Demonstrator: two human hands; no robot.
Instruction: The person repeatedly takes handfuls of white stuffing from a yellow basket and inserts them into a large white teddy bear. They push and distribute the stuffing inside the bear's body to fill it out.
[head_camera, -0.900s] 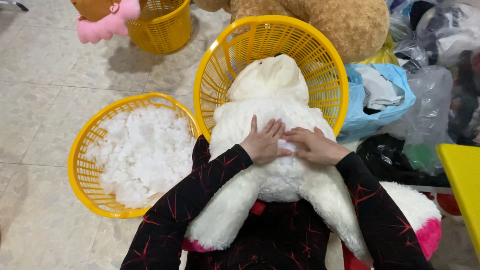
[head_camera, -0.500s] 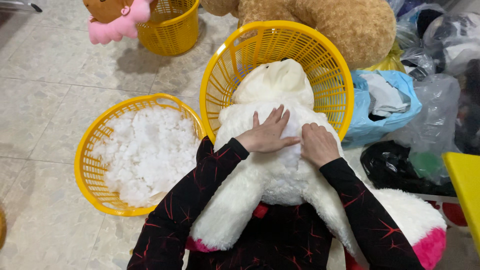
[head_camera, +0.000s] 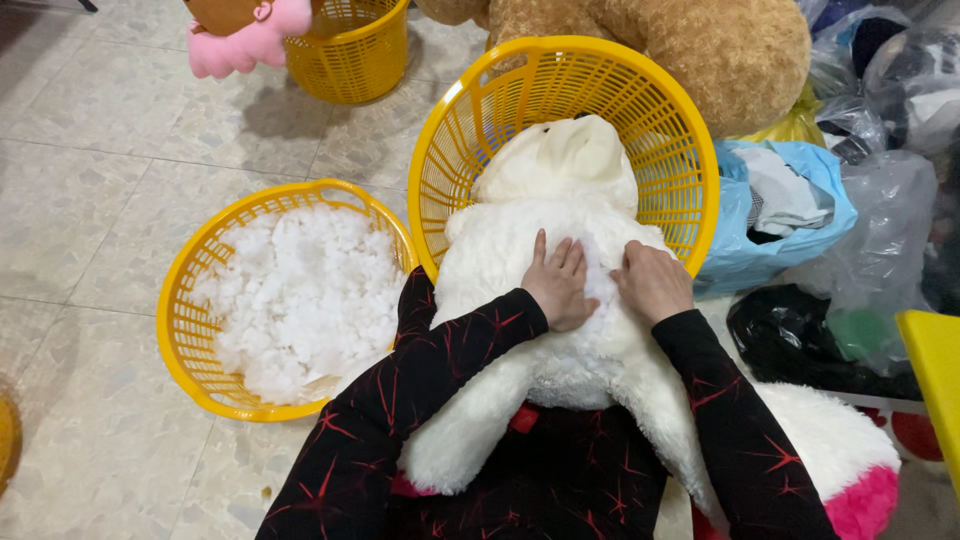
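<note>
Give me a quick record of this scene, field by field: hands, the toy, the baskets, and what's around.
left hand: flat on the white plush toy's back
right hand: beside it, pressing the same spot
toy's head: rests in the tilted yellow basket
stuffing basket: on the floor at left, holds white fibre filling
behind: big brown plush, another yellow basket
right: blue bag, plastic bags

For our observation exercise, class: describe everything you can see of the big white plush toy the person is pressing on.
The big white plush toy is fluffy, cream-white, and looks soft-stuffed. It lies across the person's lap, head resting inside the tilted yellow plastic basket. One floppy limb hangs toward the lower left, its end touched with pink. The left hand and right hand press flat on its body, side by side. Black red-patterned sleeves cross over it.
</note>
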